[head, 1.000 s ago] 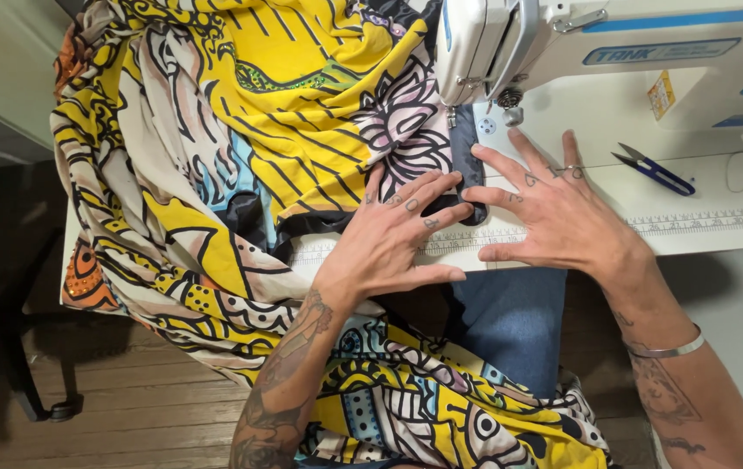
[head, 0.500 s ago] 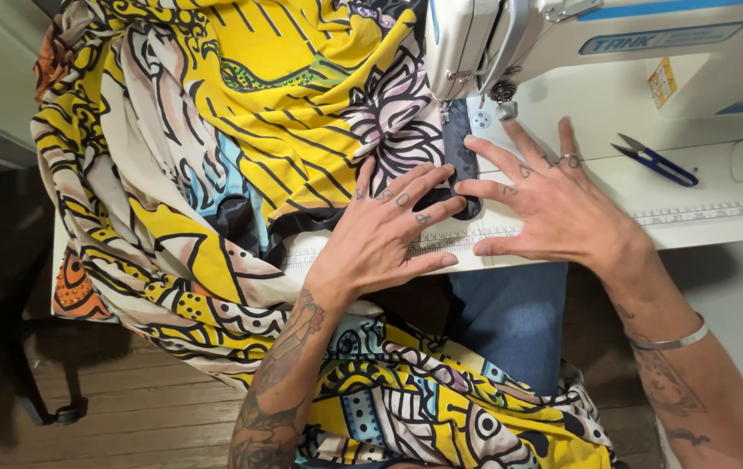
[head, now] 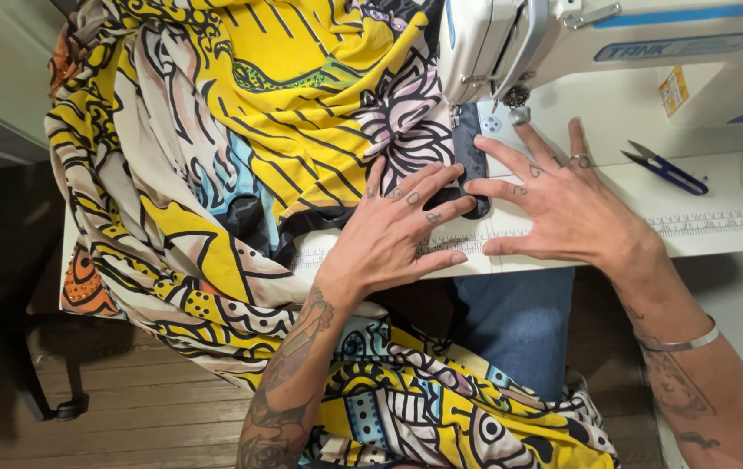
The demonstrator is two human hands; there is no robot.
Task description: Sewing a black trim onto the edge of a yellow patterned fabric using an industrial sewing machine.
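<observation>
Printed fabric point(head: 241, 148), yellow with black, pink and blue pattern, spread over white sewing table point(head: 736, 217), draped off front edge across lap and toward wooden floor point(head: 128, 408). Dark hem edge fed under head of white sewing machine point(head: 580, 43). Left hand point(head: 393, 234) laid flat on cloth, fingers spread, palm down, nothing pinched. Right hand point(head: 567, 208) flat beside it, fingers fanned, index tip pressing dark edge just short of needle. Blue thread snips point(head: 667, 169) lying apart, to the right. Cloth judged thin, soft, light, likely slippery and prone to shifting; best controlled by flat pressure either side of seam line, not gripped in bulk.
</observation>
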